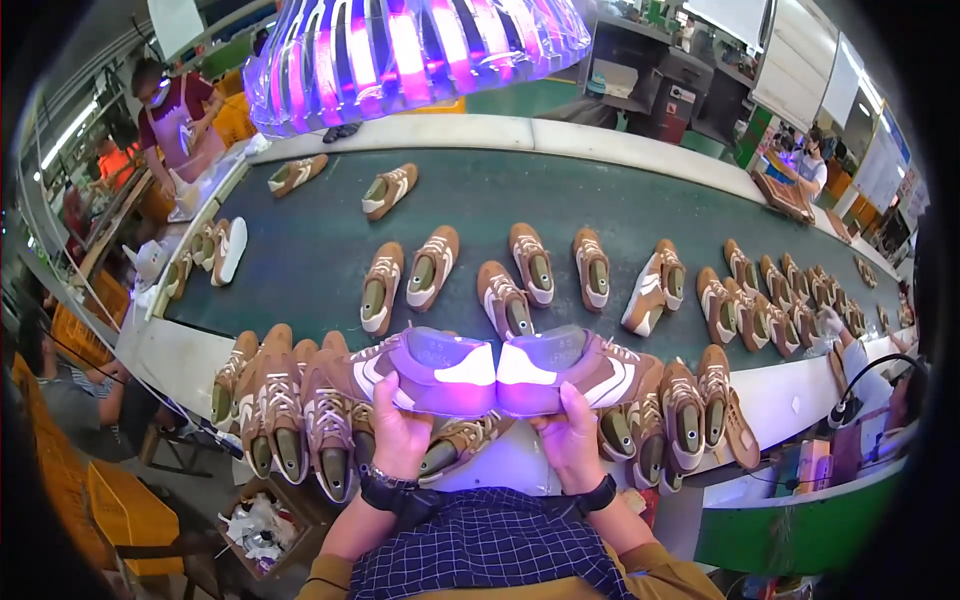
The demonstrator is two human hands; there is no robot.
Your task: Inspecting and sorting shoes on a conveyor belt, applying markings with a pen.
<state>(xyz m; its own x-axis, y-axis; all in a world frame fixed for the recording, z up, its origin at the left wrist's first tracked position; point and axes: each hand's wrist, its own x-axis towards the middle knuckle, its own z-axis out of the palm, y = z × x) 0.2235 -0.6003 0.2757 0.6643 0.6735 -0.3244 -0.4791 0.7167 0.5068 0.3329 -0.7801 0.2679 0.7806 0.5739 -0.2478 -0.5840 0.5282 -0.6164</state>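
Note:
Both my hands hold up a pair of brown sneakers, heel to heel, in the purple light in front of me. My left hand (402, 432) is closed round the left sneaker (425, 370), thumb on its side near the heel. Opposite it, my right hand (572, 435) grips the right sneaker (575, 372) the same way. Each sneaker has a white heel patch, pale laces and white side stripes. Their toes point outward, and the fingers underneath are mostly hidden. Just below the left sneaker, another brown sneaker (465, 440) lies on the white ledge.
A ribbed lamp (415, 60) glowing purple hangs ahead. Many similar sneakers stand on the green conveyor belt (300, 240) and along its near white ledge (520, 465). Co-workers (180, 120) stand at the far left and right. An orange crate (130, 515) and a carton (265, 530) sit at lower left.

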